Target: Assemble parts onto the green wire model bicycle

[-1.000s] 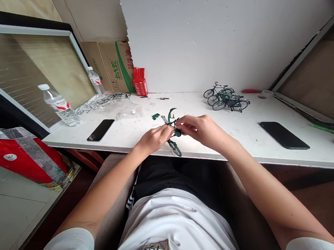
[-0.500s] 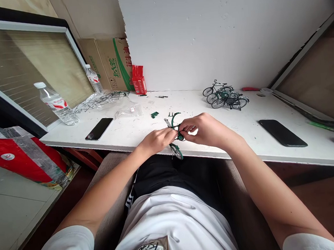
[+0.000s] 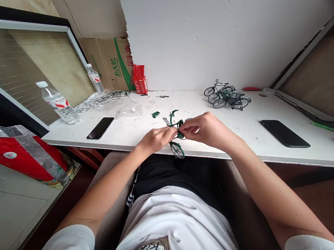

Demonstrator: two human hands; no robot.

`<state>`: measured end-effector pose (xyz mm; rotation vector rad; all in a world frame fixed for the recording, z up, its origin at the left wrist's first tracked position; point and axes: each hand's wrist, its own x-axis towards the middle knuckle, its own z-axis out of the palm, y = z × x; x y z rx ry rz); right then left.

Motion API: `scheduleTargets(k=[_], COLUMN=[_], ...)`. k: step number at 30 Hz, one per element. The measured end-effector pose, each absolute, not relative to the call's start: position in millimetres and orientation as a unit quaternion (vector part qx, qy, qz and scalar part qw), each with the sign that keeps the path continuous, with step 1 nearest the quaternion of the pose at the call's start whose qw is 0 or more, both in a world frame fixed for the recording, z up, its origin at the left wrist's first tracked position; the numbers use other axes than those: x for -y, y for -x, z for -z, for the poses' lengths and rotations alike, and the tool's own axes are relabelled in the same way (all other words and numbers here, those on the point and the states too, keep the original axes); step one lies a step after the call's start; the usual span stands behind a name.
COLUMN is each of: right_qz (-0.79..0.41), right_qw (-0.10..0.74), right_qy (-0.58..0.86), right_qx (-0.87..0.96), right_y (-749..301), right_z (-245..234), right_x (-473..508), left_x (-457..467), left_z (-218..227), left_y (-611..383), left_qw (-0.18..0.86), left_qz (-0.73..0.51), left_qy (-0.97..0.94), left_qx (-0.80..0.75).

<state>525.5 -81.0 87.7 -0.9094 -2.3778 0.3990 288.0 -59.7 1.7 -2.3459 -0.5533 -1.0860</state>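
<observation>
while pinched between both hands at the centre of the frame, hanging just over the near edge of the white table (image 3: 250, 126): a half-built green model bicycle (image 3: 179, 134). left hand (image 3: 155, 138) clamped on it from the left, fingertips touching the frame. right hand (image 3: 206, 129) grasping it from the right, thumb and forefinger nipped together on a part near the middle; too small to tell which part. one spoked wheel dangling below the fingers, a curved green mudguard sticking up above them. just beyond the hands, on the table, a small loose green part (image 3: 155, 114) and a clear plastic bag (image 3: 129, 111). further left, a dark phone (image 3: 100, 128) lying flat, then a water bottle (image 3: 57, 104) upright near the left edge. toward the upper right, well apart from the hands, a cluster of finished model bicycles (image 3: 227, 98). right of centre, a second dark phone (image 3: 285, 134) flat on the table.
</observation>
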Motion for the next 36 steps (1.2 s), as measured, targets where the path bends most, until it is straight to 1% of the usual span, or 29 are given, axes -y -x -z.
scheduleTargets(k=[8, 13, 19, 23, 28, 33, 36], right_qz=[-0.224, -0.259, -0.231, -0.234, -0.237, -0.204, -0.195], right_qw=[0.293, 0.288, 0.291, 0.293, 0.301, 0.296, 0.293], right_qy=[0.354, 0.377, 0.396, 0.399, 0.412, 0.428, 0.438], right_qx=[0.86, 0.841, 0.84, 0.837, 0.827, 0.829, 0.827], right_y=[-522.9, -521.0, -517.2, -516.6, -514.9, -512.1, -511.1], right_z=[-89.6, -88.7, -86.9, -83.8, -82.3, -83.9, -84.8], right_x=[83.1, 81.5, 81.2, 79.0, 79.3, 83.4, 85.0], left_x=[56.9, 59.9, 61.7, 61.6, 62.2, 62.6, 62.0], left_z=[2.7, 4.0, 6.6, 9.5, 11.5, 12.9, 12.6], left_y=[-286.5, -290.6, -291.5, -292.9, -294.7, -294.8, -294.0], left_qw=[0.224, 0.166, 0.126, 0.113, 0.113, 0.105, 0.12], left_qz=[0.42, 0.411, 0.394, 0.395, 0.401, 0.398, 0.386], left_qy=[0.856, 0.867, 0.873, 0.872, 0.868, 0.869, 0.874], left_qx=[0.2, 0.229, 0.257, 0.268, 0.27, 0.273, 0.269])
